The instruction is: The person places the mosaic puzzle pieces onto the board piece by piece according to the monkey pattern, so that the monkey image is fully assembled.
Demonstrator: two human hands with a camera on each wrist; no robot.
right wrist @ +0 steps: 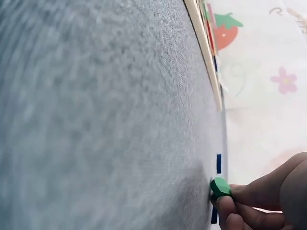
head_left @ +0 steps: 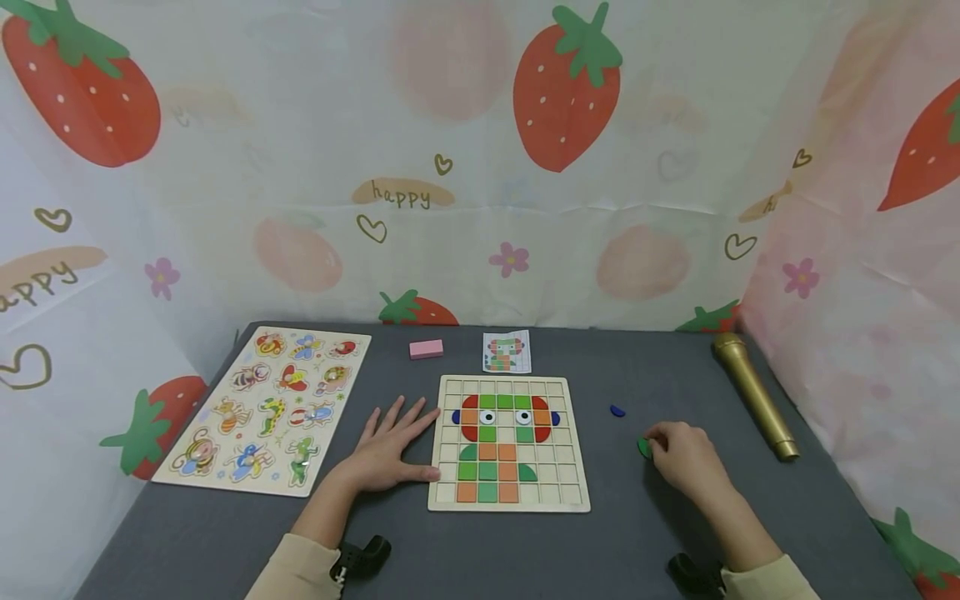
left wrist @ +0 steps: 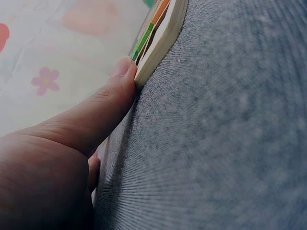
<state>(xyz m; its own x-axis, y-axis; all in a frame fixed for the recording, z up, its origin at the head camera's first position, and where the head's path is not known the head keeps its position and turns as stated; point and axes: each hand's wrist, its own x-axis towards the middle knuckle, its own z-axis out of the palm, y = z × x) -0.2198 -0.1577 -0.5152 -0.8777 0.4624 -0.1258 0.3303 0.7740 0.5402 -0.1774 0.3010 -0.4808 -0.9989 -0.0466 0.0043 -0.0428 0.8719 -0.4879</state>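
A wooden grid board [head_left: 578,492] lies on the table with colored tiles set into a figure with two eyes. My left hand [head_left: 392,450] is spread flat beside it, thumb and fingertips at the board's left edge. In the left wrist view the thumb [left wrist: 108,98] touches the board's corner [left wrist: 160,52]. To the right of the board, my right hand [head_left: 688,458] pinches a small green puzzle piece [head_left: 644,448] between thumb and fingers, close over the cloth. The right wrist view shows the green piece [right wrist: 220,187] at the fingertips. A blue half-round piece [head_left: 617,411] lies just beyond.
An insect-picture puzzle board [head_left: 318,433] lies at the left. Behind the grid board are a pink block [head_left: 426,349] and a small pattern card [head_left: 507,352]. A gold cylinder [head_left: 756,398] lies along the right side. A strawberry-print curtain [head_left: 480,250] hangs behind the table.
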